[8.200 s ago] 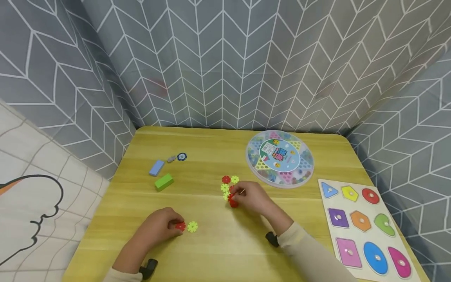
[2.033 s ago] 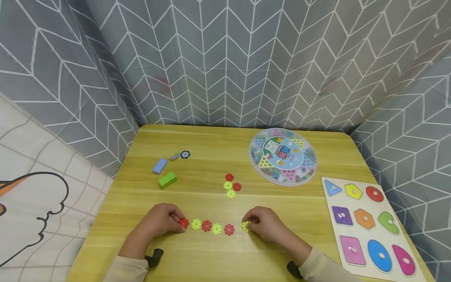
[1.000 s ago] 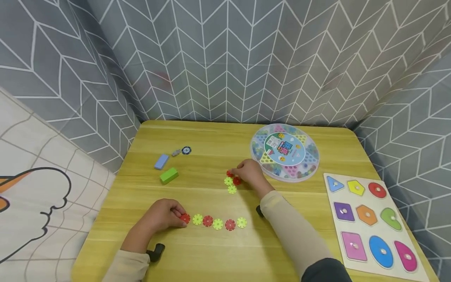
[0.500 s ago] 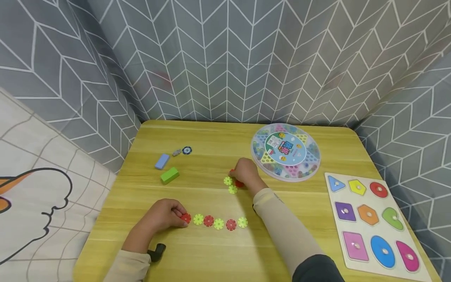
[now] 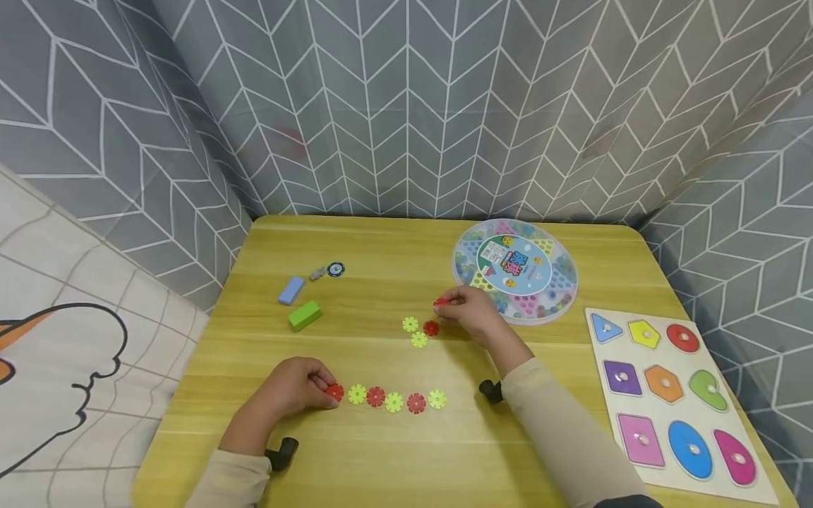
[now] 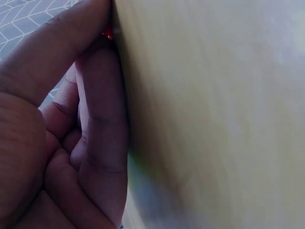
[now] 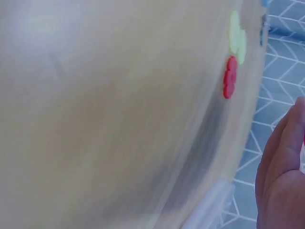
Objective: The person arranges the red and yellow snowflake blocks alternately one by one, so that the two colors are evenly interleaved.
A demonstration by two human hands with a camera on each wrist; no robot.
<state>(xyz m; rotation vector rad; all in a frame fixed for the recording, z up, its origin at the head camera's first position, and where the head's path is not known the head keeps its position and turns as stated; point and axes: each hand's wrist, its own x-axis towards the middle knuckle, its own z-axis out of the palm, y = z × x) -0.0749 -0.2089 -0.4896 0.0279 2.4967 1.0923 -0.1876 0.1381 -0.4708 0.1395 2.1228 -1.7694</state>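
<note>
My left hand [image 5: 295,388] rests on the table with a red flower-shaped disc [image 5: 335,392] between thumb and fingers, and a sliver of red shows at the fingertips in the left wrist view. Rightward from it runs a row of alternating discs, among them a yellow-green disc [image 5: 357,394] and a red one [image 5: 416,403]. My right hand [image 5: 473,310] pinches another red flower-shaped disc [image 5: 441,302], raised off the table. Left of that hand lie two yellow-green discs [image 5: 418,339] and a red disc [image 5: 432,328]; the right wrist view shows this red disc [image 7: 230,78] flat on the wood.
A round marble-game box [image 5: 514,264] lies behind my right hand. Far right is a shape puzzle board [image 5: 654,346]. A green block [image 5: 305,315], a blue block [image 5: 291,290], a small grey piece [image 5: 317,273] and a dark round chip [image 5: 336,269] sit at the back left.
Discs went from the cluster into the row, which grew rightward from two. Lately my right hand reached the cluster, picked up a red disc and drew it right. My left hand stayed at the row's left end.
</note>
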